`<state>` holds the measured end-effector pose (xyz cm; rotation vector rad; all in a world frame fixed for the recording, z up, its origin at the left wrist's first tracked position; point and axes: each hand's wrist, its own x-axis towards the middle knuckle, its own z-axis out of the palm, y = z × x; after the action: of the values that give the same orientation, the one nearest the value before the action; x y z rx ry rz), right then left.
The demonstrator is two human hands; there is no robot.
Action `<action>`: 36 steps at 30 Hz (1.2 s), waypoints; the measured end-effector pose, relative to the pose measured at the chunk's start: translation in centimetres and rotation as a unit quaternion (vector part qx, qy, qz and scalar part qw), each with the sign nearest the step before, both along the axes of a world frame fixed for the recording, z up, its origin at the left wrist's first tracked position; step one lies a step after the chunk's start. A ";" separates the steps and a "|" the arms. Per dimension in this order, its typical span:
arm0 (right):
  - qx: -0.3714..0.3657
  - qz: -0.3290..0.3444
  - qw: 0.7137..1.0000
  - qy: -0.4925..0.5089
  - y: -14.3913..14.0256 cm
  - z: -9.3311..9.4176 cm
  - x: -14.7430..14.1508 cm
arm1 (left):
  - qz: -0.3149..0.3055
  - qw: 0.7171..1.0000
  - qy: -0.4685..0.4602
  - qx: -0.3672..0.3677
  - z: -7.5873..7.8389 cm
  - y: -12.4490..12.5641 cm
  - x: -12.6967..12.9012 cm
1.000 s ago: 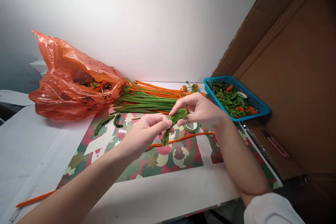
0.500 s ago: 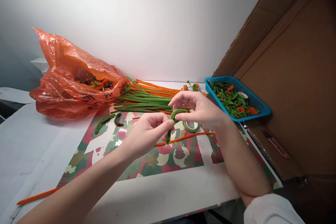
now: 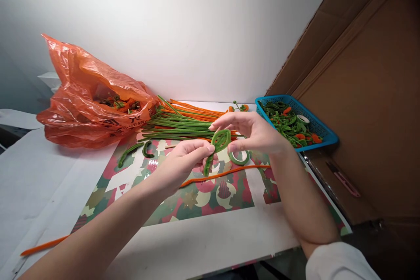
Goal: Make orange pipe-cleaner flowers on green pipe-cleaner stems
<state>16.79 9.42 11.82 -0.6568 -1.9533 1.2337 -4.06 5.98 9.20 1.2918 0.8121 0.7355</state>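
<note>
Green pipe-cleaner loop pinched between 2 hands

The left hand (image 3: 183, 159) grips the stem end of the green pipe cleaner (image 3: 216, 146), whose long axis slants up and away toward the right hand (image 3: 252, 133). That hand's fingertips pinch the looped top. Both touch it, just above the tape roll (image 3: 239, 157).

A plain white wall (image 3: 183, 30) rises behind the paper-covered table (image 3: 203, 240).
</note>
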 end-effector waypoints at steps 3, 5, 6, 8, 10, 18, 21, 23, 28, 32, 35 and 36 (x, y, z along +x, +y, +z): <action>-0.048 0.072 0.994 0.060 0.9 -1.2 -0.4 | -0.013 0.999 -0.032 -0.041 -0.4 0.2 0.1; -0.066 0.084 0.990 0.087 1.2 -1.7 -0.7 | -0.030 0.997 -0.045 -0.062 -0.5 0.2 0.1; -0.071 0.081 0.990 0.093 1.3 -1.8 -0.7 | -0.041 0.995 -0.052 -0.072 -0.5 0.2 0.1; -0.075 0.073 0.990 0.098 1.3 -1.7 -0.8 | -0.059 0.993 -0.060 -0.088 -0.4 0.2 0.0; -0.077 0.072 0.989 0.105 1.2 -1.5 -0.7 | -0.063 0.991 -0.063 -0.099 -0.3 0.2 0.0; -0.086 0.092 0.982 0.138 1.4 -2.1 -0.7 | -0.087 0.991 -0.023 -0.103 -0.3 0.1 -0.3; -0.090 0.092 0.980 0.149 1.7 -2.7 -0.9 | -0.099 0.990 -0.014 -0.100 -0.4 0.1 -0.3; -0.095 0.088 0.980 0.148 2.0 -3.0 -1.0 | -0.098 0.990 -0.013 -0.100 -0.4 0.0 -0.2; -0.144 0.101 0.975 0.134 2.4 -3.5 -0.9 | -0.080 0.992 -0.023 -0.097 -0.4 0.1 -0.1; -0.120 0.106 0.974 0.160 2.5 -3.5 -0.3 | -0.049 0.995 -0.032 -0.083 -0.6 0.2 -0.1; -0.124 0.119 0.973 0.157 2.5 -3.4 -0.2 | -0.050 0.994 -0.037 -0.090 -0.8 0.3 -0.1; -0.134 0.123 0.972 0.149 2.4 -3.3 -0.3 | -0.053 0.993 -0.039 -0.094 -0.9 0.2 0.0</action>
<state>16.50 11.84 8.48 -0.3367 -1.6672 1.6656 -4.10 6.21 8.33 1.1204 0.7264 0.6063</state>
